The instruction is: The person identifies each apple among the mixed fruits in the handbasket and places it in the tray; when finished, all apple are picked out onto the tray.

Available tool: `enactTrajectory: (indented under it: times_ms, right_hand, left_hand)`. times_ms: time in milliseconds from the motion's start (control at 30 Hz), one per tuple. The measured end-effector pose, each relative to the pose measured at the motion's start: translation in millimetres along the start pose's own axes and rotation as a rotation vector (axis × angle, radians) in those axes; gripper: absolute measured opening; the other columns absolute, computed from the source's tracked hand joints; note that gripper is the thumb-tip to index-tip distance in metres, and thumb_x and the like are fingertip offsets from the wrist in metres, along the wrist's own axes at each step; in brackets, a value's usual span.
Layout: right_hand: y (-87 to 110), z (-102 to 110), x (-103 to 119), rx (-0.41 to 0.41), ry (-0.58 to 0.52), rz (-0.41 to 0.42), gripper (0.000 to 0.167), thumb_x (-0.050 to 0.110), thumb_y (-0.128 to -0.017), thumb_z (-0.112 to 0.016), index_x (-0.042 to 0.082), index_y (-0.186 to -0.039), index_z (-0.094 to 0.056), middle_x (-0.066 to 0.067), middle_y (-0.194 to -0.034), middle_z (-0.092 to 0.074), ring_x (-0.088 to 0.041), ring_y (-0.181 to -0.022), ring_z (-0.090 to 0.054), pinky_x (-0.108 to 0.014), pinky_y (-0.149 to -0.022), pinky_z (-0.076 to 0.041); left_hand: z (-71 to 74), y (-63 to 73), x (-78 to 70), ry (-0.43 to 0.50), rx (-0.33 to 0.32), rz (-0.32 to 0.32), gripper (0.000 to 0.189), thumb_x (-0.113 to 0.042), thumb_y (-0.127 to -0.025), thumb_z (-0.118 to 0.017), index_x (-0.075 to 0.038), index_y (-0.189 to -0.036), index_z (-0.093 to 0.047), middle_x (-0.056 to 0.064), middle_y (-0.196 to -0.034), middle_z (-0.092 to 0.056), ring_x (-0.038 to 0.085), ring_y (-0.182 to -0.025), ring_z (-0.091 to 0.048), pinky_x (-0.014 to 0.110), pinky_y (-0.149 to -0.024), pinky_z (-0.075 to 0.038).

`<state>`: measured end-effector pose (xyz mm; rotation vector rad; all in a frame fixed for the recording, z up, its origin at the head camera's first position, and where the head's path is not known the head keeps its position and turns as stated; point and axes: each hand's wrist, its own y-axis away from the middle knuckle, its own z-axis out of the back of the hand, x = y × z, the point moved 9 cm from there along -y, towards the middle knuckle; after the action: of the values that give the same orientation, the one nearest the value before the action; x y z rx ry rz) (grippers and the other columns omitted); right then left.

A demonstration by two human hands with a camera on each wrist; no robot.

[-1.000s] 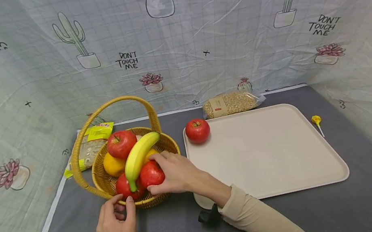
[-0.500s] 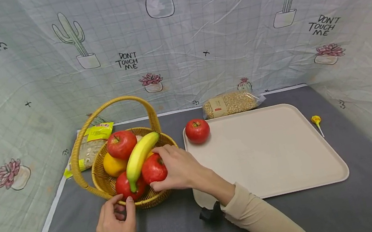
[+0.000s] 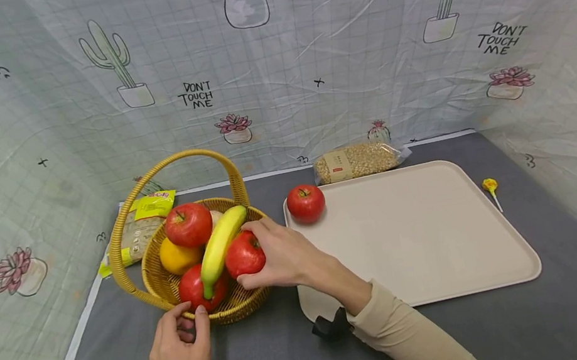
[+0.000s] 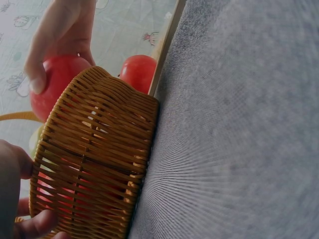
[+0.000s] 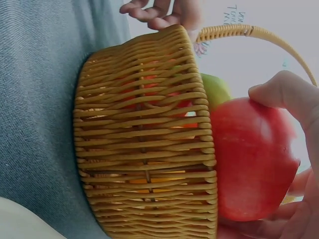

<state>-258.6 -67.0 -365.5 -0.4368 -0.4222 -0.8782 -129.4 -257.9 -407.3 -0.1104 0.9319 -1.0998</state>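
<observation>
My right hand (image 3: 285, 253) grips a red apple (image 3: 244, 253), thumb on one side and fingers on the other, at the right rim of the yellow wicker basket (image 3: 246, 305). The right wrist view has this apple (image 5: 254, 159) level with the rim, just beyond the woven wall. At the basket's front, my left hand (image 3: 179, 354) holds the rim between thumb and fingers. Inside lie a banana (image 3: 221, 242), two more red apples, one at the back (image 3: 188, 225) and one in front (image 3: 192, 287), and an orange-yellow fruit (image 3: 178, 256). Other contents are partly hidden.
A beige tray (image 3: 418, 235) lies right of the basket, with a red apple (image 3: 306, 204) in its far left corner. Behind it rests a bag of corn kernels (image 3: 362, 160). A yellow lollipop (image 3: 490, 187) is at right; a yellow-clear bag (image 3: 143, 223) sits behind the basket.
My right hand has lifted the apple from between the front apple and the banana, up and right toward the rim. The banana has shifted slightly. My left hand has stayed put.
</observation>
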Motion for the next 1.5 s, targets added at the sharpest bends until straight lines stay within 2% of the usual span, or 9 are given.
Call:
enactTrajectory:
  times_ms: [233,567,933,1167,1500]
  right_hand:
    - [1.0,8,-4,-0.014,-0.017,-0.015,0.078,0.049,-0.074,-0.075,0.016,-0.140,-0.049,-0.005,-0.123,-0.055,-0.017,-0.101,-0.059,-0.030,-0.082,-0.055]
    - [1.1,12,-11,-0.029,-0.060,-0.043,0.080,0.045,-0.075,-0.076,0.016,-0.143,-0.046,-0.008,-0.126,-0.052,-0.018,-0.107,-0.056,-0.035,-0.089,-0.055]
    - [1.2,23,-19,-0.063,-0.097,-0.065,0.083,0.044,-0.075,-0.077,0.015,-0.145,-0.045,-0.009,-0.130,-0.051,-0.021,-0.112,-0.056,-0.041,-0.092,-0.055]
    - [1.1,29,-23,-0.084,-0.086,-0.057,0.081,0.043,-0.075,-0.077,0.015,-0.144,-0.046,-0.011,-0.130,-0.050,-0.024,-0.112,-0.056,-0.043,-0.094,-0.054]
    - [1.8,37,-31,-0.086,-0.101,-0.091,0.080,0.042,-0.076,-0.076,0.019,-0.145,-0.044,-0.010,-0.132,-0.049,-0.026,-0.114,-0.056,-0.045,-0.095,-0.054]
  left_hand:
    - [-0.8,0.0,0.8,0.012,0.008,0.000,0.021,-0.029,-0.089,-0.073,-0.013,-0.102,-0.073,0.000,-0.075,-0.063,0.005,-0.060,-0.050,0.010,-0.059,-0.034]
    - [-1.9,-0.2,0.8,0.008,0.016,-0.003,0.020,-0.029,-0.089,-0.073,-0.013,-0.101,-0.072,0.000,-0.074,-0.062,0.004,-0.060,-0.049,0.009,-0.059,-0.034]
    - [-3.3,-0.2,2.8,-0.005,0.034,0.028,0.022,-0.031,-0.090,-0.072,-0.013,-0.102,-0.072,0.000,-0.075,-0.062,0.006,-0.061,-0.051,0.017,-0.060,-0.039]
    - [-3.2,-0.4,2.2,-0.001,0.031,0.025,0.022,-0.031,-0.090,-0.072,-0.013,-0.102,-0.072,0.000,-0.074,-0.062,0.006,-0.060,-0.051,0.010,-0.059,-0.034]
    - [-3.4,-0.6,2.2,0.010,0.033,0.028,0.022,-0.031,-0.090,-0.072,-0.013,-0.103,-0.072,0.000,-0.074,-0.062,0.003,-0.060,-0.049,0.009,-0.060,-0.033]
